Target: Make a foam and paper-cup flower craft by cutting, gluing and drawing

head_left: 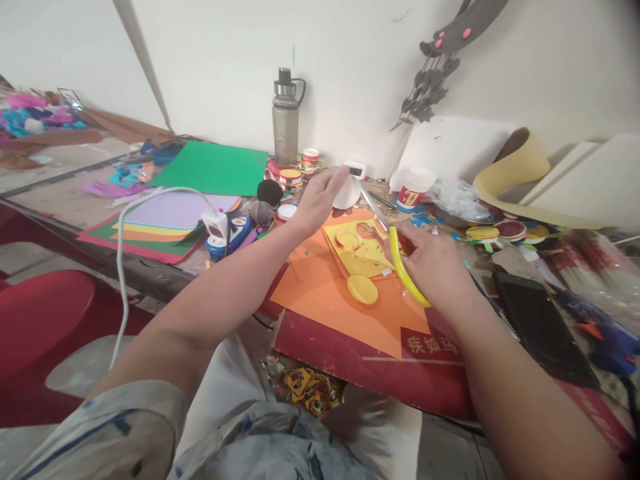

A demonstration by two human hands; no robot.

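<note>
My left hand [320, 202] is closed on a whitish round piece [349, 192], pinched near its left edge; what it is made of I cannot make out. A pair of scissors [397, 257] with yellow handles is gripped in my right hand [434, 265]. Its blades point up and left, their tips close to the white piece; whether they touch it I cannot tell. Beneath both hands lie orange paper [340, 320] and a smaller yellow sheet [333, 235] bearing yellow rings and scraps. A yellow round disc [363, 289] sits on the orange paper.
A grey water bottle [285, 127] stands against the wall. Green paper [215, 167] and a stack of coloured sheets [170, 213] lie left. Stacked paper cups [416, 189] stand back right. A black phone [543, 323] lies right. A white cable [120, 267] loops over the table's left edge.
</note>
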